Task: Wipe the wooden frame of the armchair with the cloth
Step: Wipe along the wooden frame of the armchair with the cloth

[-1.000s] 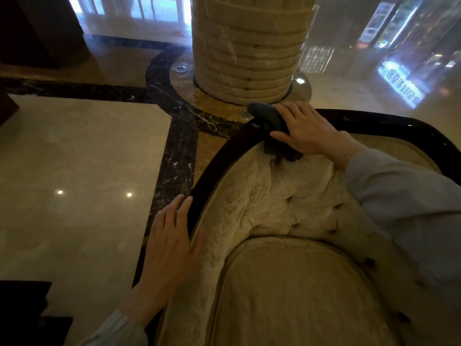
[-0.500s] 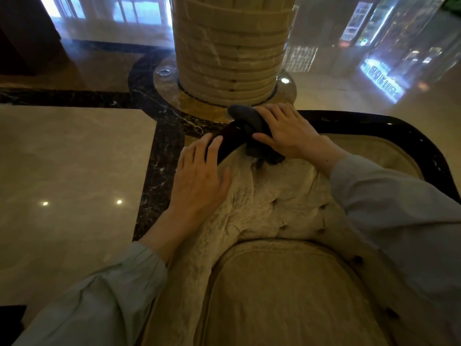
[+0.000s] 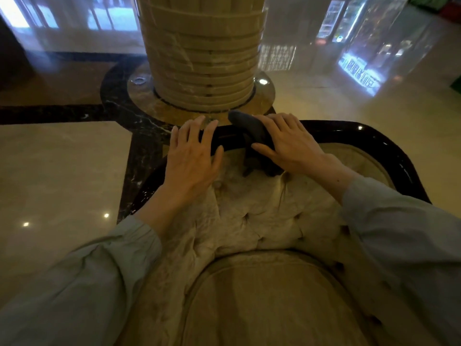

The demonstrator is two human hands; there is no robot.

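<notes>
The armchair's dark glossy wooden frame (image 3: 374,138) curves around a tufted beige backrest (image 3: 249,208) and seat cushion (image 3: 262,303). A dark grey cloth (image 3: 252,132) drapes over the top rail near its left corner, one end hanging onto the upholstery. My right hand (image 3: 287,143) presses flat on the cloth with the thumb against its hanging part. Beside it, my left hand (image 3: 193,158) lies on the same rail, fingers spread, holding nothing.
A ribbed stone column (image 3: 202,51) on a round base stands right behind the chair back. Polished marble floor (image 3: 57,171) with a dark inlaid band (image 3: 134,166) spreads to the left. Lit glass storefronts (image 3: 359,71) reflect at the far right.
My left hand slid up the left side of the frame to the top rail beside the cloth. The right hand stayed on the cloth at the corner. The view shifted toward the chair back.
</notes>
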